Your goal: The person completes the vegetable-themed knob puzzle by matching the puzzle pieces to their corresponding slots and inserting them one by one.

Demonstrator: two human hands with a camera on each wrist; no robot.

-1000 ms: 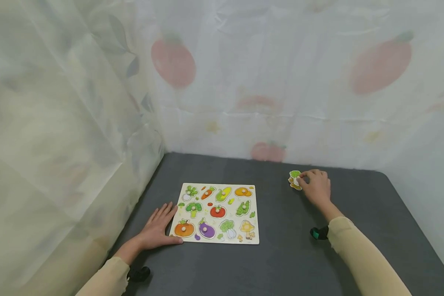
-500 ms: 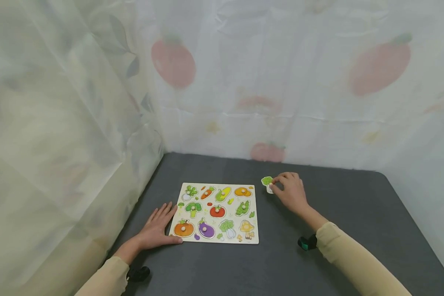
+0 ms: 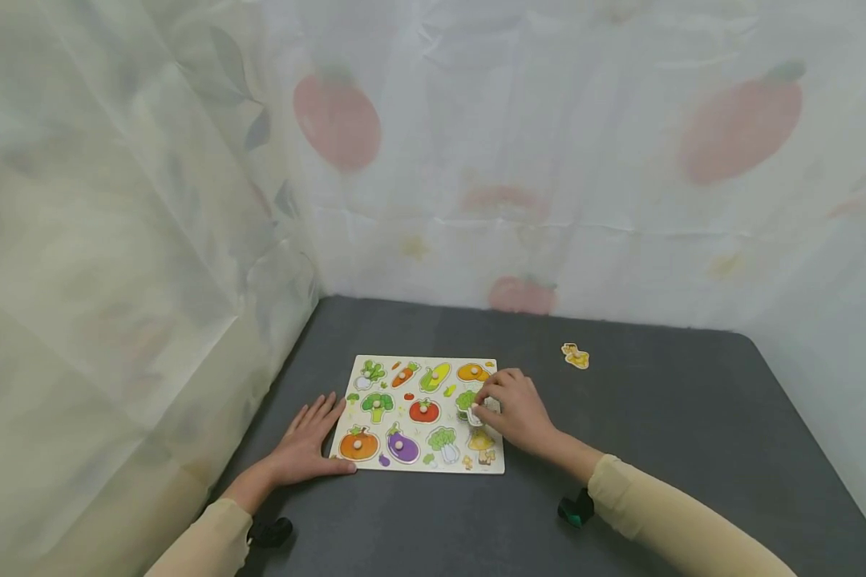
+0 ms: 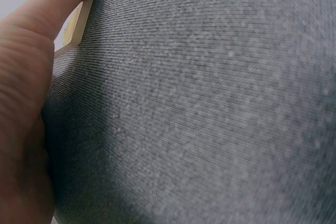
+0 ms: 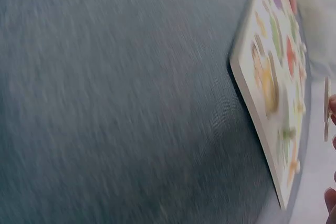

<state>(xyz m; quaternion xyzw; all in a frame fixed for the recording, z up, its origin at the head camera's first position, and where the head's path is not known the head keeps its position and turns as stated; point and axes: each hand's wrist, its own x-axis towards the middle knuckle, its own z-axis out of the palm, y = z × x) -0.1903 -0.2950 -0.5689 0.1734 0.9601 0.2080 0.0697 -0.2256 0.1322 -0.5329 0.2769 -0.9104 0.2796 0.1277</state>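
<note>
A wooden vegetable peg puzzle board (image 3: pixel 418 467) lies on the dark table. My left hand (image 3: pixel 306 449) rests with spread fingers at its left edge, the thumb along the near left corner. In the left wrist view the thumb (image 4: pixel 44 14) overlaps the board's corner (image 4: pixel 79 32). My right hand (image 3: pixel 523 413) pinches a bok choy puzzle piece (image 3: pixel 466 401) above the board's right side, over the peas. Seen edge-on in the right wrist view, the piece (image 5: pixel 326 114) is raised off the board. The bok choy recess (image 3: pixel 443 445) and mushroom recess (image 3: pixel 481 443) hold no pegged pieces.
A yellow mushroom puzzle piece (image 3: pixel 576 357) lies on the table at the back right. Pegged pieces such as the tomato (image 3: pixel 424 412) and eggplant (image 3: pixel 402 449) sit in the board. Printed curtains (image 3: pixel 433 160) hang behind and to the left of the table (image 3: pixel 657 401).
My right hand has carried the bok choy piece left and nearer, from the back right to over the board, uncovering the mushroom piece. My left hand has stayed in place.
</note>
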